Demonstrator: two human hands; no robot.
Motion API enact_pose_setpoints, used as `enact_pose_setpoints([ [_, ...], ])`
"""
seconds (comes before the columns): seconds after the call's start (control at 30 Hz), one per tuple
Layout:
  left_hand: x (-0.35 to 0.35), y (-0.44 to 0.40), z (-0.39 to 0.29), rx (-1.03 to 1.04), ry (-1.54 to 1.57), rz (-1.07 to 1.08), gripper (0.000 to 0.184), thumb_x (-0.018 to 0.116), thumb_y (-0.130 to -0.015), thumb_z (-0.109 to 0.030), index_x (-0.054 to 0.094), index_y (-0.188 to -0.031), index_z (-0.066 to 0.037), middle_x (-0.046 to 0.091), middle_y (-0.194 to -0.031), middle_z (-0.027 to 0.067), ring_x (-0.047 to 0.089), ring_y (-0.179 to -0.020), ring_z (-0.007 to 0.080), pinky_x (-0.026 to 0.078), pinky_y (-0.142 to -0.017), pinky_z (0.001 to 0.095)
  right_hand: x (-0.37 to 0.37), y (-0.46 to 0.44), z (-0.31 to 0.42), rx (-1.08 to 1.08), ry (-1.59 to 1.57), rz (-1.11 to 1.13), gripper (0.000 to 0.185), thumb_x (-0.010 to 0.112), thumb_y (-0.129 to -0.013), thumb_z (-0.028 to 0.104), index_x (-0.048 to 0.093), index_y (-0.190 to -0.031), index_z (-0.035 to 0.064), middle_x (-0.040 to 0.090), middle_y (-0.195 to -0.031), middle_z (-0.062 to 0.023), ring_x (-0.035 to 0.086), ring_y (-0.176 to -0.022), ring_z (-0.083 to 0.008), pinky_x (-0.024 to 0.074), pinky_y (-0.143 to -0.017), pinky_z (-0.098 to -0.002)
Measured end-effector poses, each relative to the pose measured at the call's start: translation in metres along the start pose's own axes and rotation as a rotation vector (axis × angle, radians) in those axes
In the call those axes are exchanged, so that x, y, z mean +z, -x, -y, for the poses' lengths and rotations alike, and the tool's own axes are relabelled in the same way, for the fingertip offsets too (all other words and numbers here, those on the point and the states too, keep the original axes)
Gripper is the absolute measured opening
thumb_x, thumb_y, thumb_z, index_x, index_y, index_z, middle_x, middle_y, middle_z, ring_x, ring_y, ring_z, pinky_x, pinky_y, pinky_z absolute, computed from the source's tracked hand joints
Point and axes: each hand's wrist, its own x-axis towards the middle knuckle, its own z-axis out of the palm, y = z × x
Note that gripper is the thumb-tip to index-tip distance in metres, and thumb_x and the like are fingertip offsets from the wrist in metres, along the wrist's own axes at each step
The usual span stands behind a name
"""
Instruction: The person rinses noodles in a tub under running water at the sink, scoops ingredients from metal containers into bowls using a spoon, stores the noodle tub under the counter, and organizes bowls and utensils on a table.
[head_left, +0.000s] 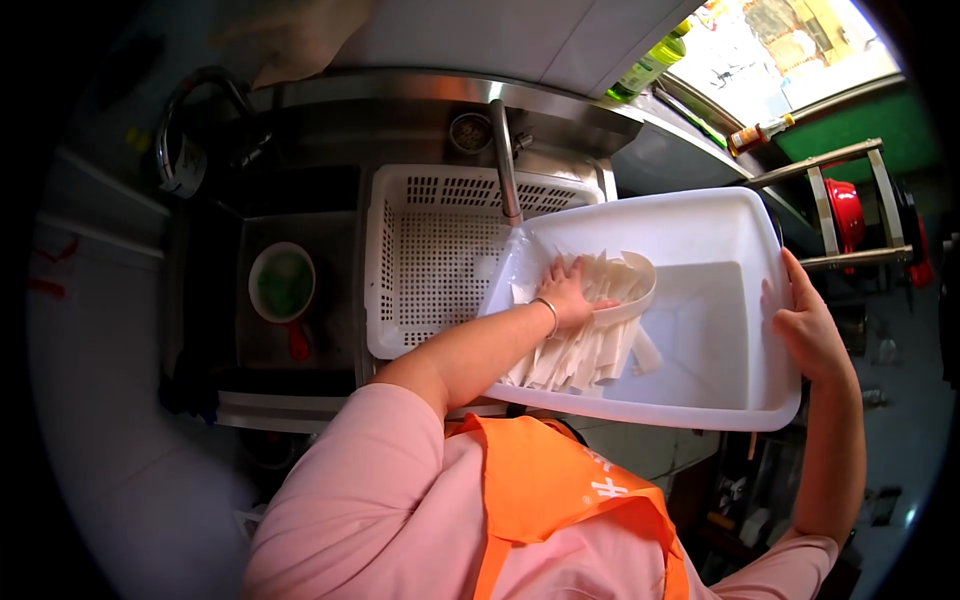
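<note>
A white plastic tub (705,230) is tilted toward its left side, which overlaps a white perforated basket (420,180). Wide, flat white noodles (590,355) are heaped at the tub's left end, with one strip curling up. My left hand (570,294) lies on the heap with its fingers spread. At the far right, my right hand (812,325) grips the tub's rim; some of its fingers are hidden behind the wall. Above the tub's left corner is the metal tap (504,165), and clear water appears to splash below its spout.
The basket sits in a steel sink (340,345). In the left basin is a red-handled white bowl (282,282) with something green inside. A green bottle (650,65) and a smaller bottle (760,135) stand by the window. Red-handled pans (845,215) hang on a rack at right.
</note>
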Motion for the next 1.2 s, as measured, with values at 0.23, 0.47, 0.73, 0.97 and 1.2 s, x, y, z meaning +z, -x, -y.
enact_pose_setpoints([
  [0.23,0.005,-0.005,0.004,0.001,0.042,-0.017,0.112,0.054,-0.067,-0.074,0.010,-0.144,-0.007,0.007,-0.146,0.0283,0.011,-0.136,0.0417,0.012,-0.111,0.0423,0.000,-0.017,0.020,-0.011,0.114,0.019,0.081,0.043,-0.062,-0.007,0.023,-0.141,-0.0026,0.040,-0.134,-0.0213,0.040,-0.125,-0.0263,0.0237,-0.103,-0.0252],
  [0.47,0.011,-0.009,0.012,-0.005,0.121,-0.007,0.113,0.054,-0.066,-0.075,0.009,-0.145,-0.007,0.008,-0.146,0.0281,0.010,-0.137,0.0398,0.010,-0.111,0.0407,0.006,-0.032,0.041,-0.026,0.286,0.052,0.078,0.047,-0.065,-0.005,0.024,-0.140,-0.0029,0.039,-0.136,-0.0210,0.040,-0.125,-0.0254,0.0257,-0.103,-0.0261],
  [0.73,0.017,-0.014,0.017,-0.022,0.156,-0.014,0.112,0.054,-0.067,-0.074,0.009,-0.145,-0.007,0.007,-0.146,0.0283,0.009,-0.137,0.0387,0.010,-0.111,0.0399,0.018,-0.039,0.064,-0.034,0.403,0.064,0.078,0.047,-0.066,-0.004,0.025,-0.140,-0.0020,0.042,-0.135,-0.0216,0.044,-0.122,-0.0252,0.0296,-0.101,-0.0272],
  [0.97,0.019,-0.015,0.020,-0.024,0.221,-0.005,0.110,0.054,-0.068,-0.072,0.009,-0.145,-0.007,0.008,-0.146,0.0290,0.010,-0.137,0.0388,0.011,-0.111,0.0390,0.025,-0.055,0.071,-0.066,0.524,0.060,0.079,0.049,-0.064,-0.001,0.027,-0.140,0.0002,0.049,-0.126,-0.0228,0.052,-0.112,-0.0258,0.0350,-0.098,-0.0289],
  [1.2,0.029,-0.026,0.030,-0.026,0.204,-0.019,0.108,0.052,-0.070,-0.073,0.009,-0.145,-0.008,0.010,-0.145,0.0311,0.013,-0.136,0.0400,0.013,-0.111,0.0387,0.042,-0.063,0.098,0.058,0.590,0.094,0.082,0.047,-0.062,-0.007,0.026,-0.141,0.0031,0.044,-0.133,-0.0206,0.049,-0.117,-0.0260,0.0348,-0.099,-0.0291],
])
